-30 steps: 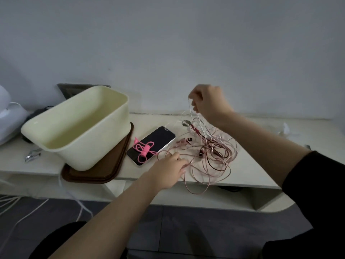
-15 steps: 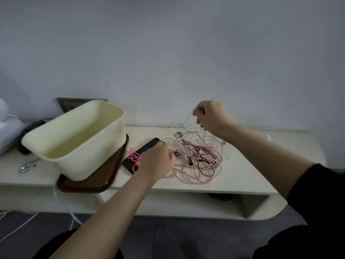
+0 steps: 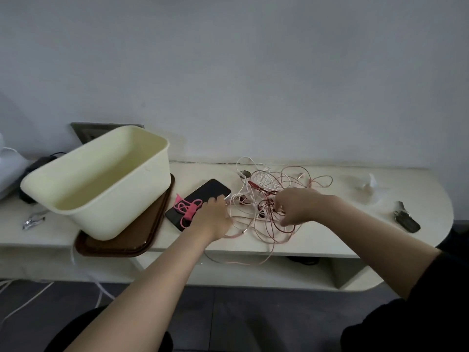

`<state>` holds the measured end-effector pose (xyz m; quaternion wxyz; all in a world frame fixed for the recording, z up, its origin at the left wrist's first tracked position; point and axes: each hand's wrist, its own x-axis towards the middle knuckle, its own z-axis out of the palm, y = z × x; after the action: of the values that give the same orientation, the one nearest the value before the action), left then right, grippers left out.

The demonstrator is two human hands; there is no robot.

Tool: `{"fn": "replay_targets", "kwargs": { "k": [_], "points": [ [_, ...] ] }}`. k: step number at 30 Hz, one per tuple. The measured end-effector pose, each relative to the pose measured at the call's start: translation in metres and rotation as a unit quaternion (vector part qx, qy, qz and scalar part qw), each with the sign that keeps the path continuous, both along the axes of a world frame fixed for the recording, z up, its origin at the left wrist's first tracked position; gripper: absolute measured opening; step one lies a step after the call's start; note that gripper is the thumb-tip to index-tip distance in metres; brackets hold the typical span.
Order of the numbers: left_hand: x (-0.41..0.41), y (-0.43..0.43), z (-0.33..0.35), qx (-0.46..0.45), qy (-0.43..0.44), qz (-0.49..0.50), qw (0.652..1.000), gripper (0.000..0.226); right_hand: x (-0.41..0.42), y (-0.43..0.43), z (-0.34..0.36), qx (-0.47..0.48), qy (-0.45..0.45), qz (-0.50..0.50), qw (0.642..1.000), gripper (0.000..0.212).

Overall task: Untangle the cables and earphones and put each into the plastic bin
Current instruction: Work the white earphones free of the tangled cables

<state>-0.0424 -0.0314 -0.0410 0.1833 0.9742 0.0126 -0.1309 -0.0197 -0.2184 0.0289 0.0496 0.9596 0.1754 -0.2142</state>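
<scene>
Right hand (image 3: 297,207): behind it the forearm was bare, and well back from the hand, past the elbow, a loose black fabric sleeve (image 3: 446,273) began. Left hand (image 3: 213,215): the forearm behind it was bare to the picture's edge. More dark plain clothing (image 3: 380,329) showed far below the right hand.

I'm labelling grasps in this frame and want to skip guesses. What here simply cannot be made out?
Head view throughout.
Left hand: its back hides the fingertips, so any grip on a cord is unclear.
Right hand: fingertips buried in the cable tangle; grip unclear.
Tangle strands: too thin and overlapped to count.
Plastic bin: near wall hides part of its floor.
White object: cut off by the left edge.
</scene>
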Motion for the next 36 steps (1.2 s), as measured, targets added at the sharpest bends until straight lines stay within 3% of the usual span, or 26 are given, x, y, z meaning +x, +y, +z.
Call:
{"fn": "replay_targets", "kwargs": {
  "k": [3,5,11,17,21,24,26,29,31,36],
  "points": [
    [0.012,0.000,-0.009,-0.017,-0.022,0.032,0.999,0.044,-0.012,0.009,-0.005,0.190,-0.126,-0.023,0.973,0.025],
    [0.017,0.000,-0.013,-0.032,-0.039,0.050,0.998,0.047,-0.016,0.015,-0.014,0.244,-0.156,-0.004,0.957,0.023],
    [0.021,-0.004,-0.022,-0.021,-0.067,0.066,0.995,0.052,-0.014,0.014,-0.045,0.196,-0.048,0.025,0.979,0.041],
    [0.029,-0.007,-0.033,0.018,-0.023,0.087,0.996,0.067,-0.009,0.011,-0.056,0.198,-0.010,0.009,0.980,0.033],
    [0.030,-0.009,-0.033,-0.050,-0.066,0.097,0.992,0.029,-0.011,0.018,-0.060,0.206,-0.018,0.003,0.978,0.030],
    [0.033,-0.012,-0.013,-0.156,-0.186,0.136,0.961,0.023,-0.010,0.019,-0.063,0.265,-0.039,-0.054,0.962,0.041],
    [0.031,-0.018,0.017,-0.275,-0.228,0.151,0.921,0.020,-0.007,0.016,-0.066,0.279,-0.053,-0.073,0.956,0.051],
    [0.020,-0.025,0.059,-0.510,-0.221,0.149,0.818,0.020,0.000,0.009,-0.068,0.287,-0.070,-0.106,0.950,0.061],
    [0.012,-0.024,0.075,-0.584,-0.219,0.139,0.769,0.021,0.003,0.005,-0.068,0.261,-0.061,-0.116,0.956,0.067],
    [-0.001,-0.011,0.097,-0.522,-0.274,0.138,0.795,0.020,0.010,-0.006,-0.070,0.226,-0.055,-0.109,0.966,0.076]
  ]
}}
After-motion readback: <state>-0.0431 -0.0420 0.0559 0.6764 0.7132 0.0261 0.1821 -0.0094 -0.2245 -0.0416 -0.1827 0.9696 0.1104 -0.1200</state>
